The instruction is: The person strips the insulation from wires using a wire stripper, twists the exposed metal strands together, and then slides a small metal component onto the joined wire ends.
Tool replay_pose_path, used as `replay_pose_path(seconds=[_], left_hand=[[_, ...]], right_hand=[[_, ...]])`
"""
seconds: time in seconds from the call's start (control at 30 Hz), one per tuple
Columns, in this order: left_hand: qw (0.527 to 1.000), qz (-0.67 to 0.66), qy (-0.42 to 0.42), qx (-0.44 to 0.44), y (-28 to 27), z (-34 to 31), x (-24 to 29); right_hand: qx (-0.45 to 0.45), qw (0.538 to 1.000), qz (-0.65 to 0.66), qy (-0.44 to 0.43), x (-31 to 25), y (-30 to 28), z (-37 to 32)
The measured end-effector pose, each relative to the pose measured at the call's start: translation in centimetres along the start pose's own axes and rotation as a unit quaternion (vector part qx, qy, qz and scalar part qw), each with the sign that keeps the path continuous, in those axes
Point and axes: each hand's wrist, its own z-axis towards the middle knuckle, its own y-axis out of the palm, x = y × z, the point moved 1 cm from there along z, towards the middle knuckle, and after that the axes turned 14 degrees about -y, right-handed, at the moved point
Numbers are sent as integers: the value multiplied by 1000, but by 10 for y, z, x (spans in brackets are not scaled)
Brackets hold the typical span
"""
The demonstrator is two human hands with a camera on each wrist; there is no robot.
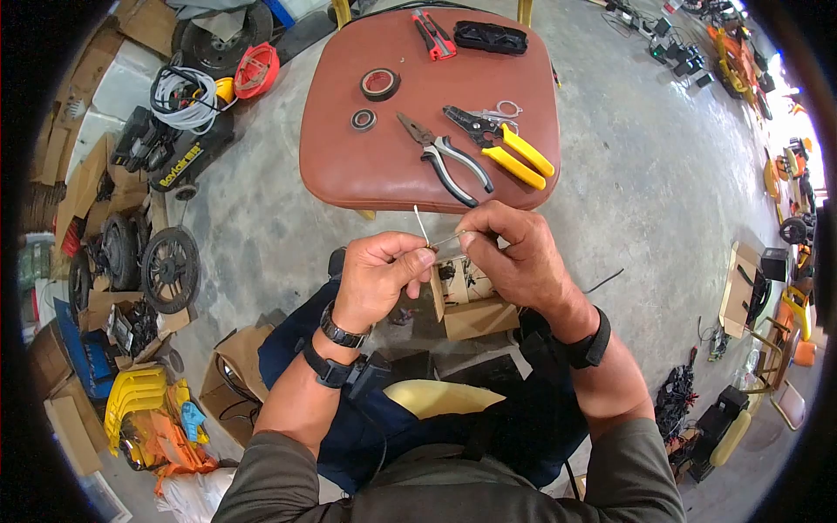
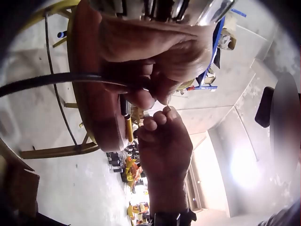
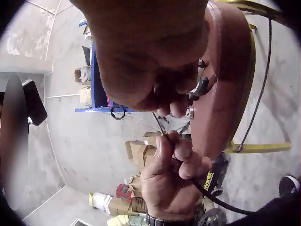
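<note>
In the head view my left hand [image 1: 379, 272] pinches the end of a cable between thumb and index finger, and a white wire [image 1: 420, 223] sticks up from it. My right hand [image 1: 516, 254] pinches a thin wire [image 1: 448, 238] that runs across from the left fingertips. A black cable [image 2: 51, 81] leads into the left hand [image 2: 150, 52] in the left wrist view, with the right hand [image 2: 165, 153] close by. The right wrist view has the left hand [image 3: 169, 181] around the black cable [image 3: 218, 201], fine strands near its thumb, and the right hand [image 3: 141, 66] above.
On the red-brown chair seat [image 1: 340, 161] lie pliers [image 1: 455, 171], yellow-handled wire strippers [image 1: 523, 161], tape [image 1: 380, 84], a small metal ring [image 1: 363, 119], a red cutter [image 1: 434, 37] and a black tray [image 1: 491, 37]. An open cardboard box [image 1: 481, 321] stands below the hands.
</note>
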Motion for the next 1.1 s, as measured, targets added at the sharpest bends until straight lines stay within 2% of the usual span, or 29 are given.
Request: replay_pose_path(seconds=[0.33,0.63,0.9,1.1], left_hand=[[997,26,-67,10,-1,3,1],[992,59,-109,5,-2,3,6],[989,105,-108,4,-3,4,7],[988,142,-53,-16,-2,6,-1]], right_hand=[[-25,993,-80,-82,0,0,4],[-40,991,-85,-100,5,2,5],[-59,985,-107,-123,7,2,5],[-56,985,-111,-123,8,3,4]])
